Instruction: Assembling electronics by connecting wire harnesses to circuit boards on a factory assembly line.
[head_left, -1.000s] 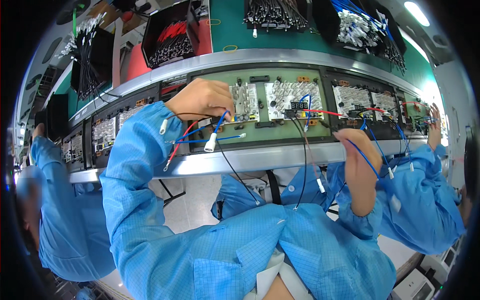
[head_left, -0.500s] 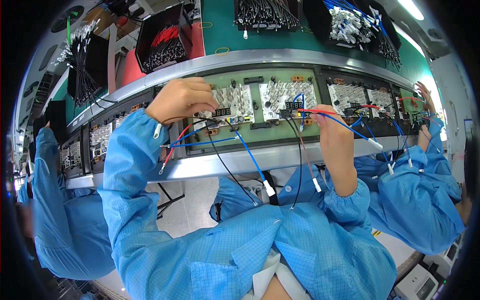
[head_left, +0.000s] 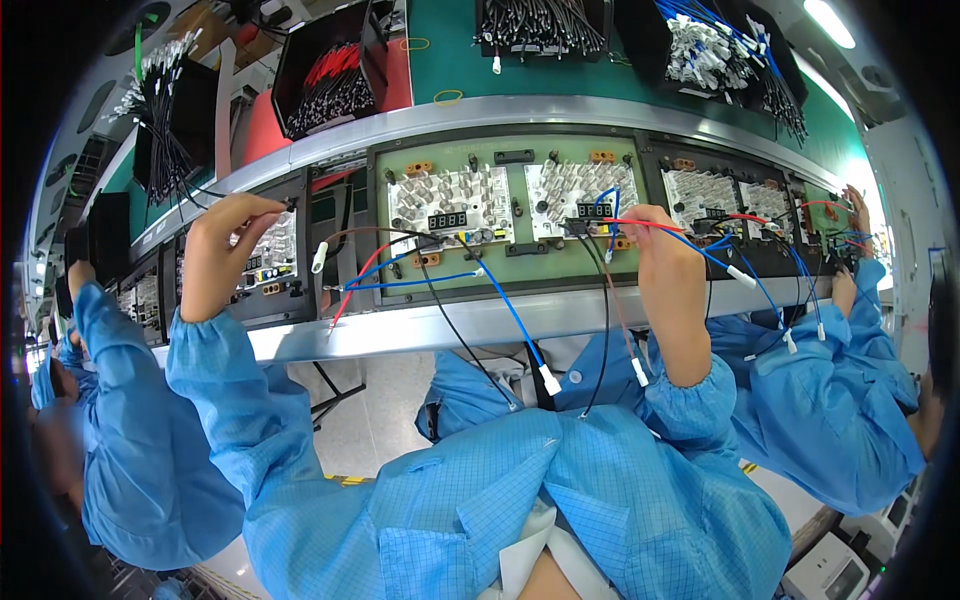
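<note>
My left hand is at the dark carrier on the left, thumb and forefinger drawn together near its upper corner; whatever lies between the fingertips is too small to make out. My right hand pinches a red wire at the right end of the green carrier. Two white circuit boards, the left board and the right board, sit in this carrier, each with a dark digit display. Black, brown, red and blue wires trail from them over the rail; a blue wire's white connector hangs in front.
Beyond the metal rail stand black bins of wires: red-and-black wires, black wires and white-tipped wires. Another dark carrier adjoins on the right. Co-workers in blue sit left and right.
My left hand has left the left board's display and moved left to the neighbouring dark carrier. The right hand stays at the red wire, almost unmoved.
</note>
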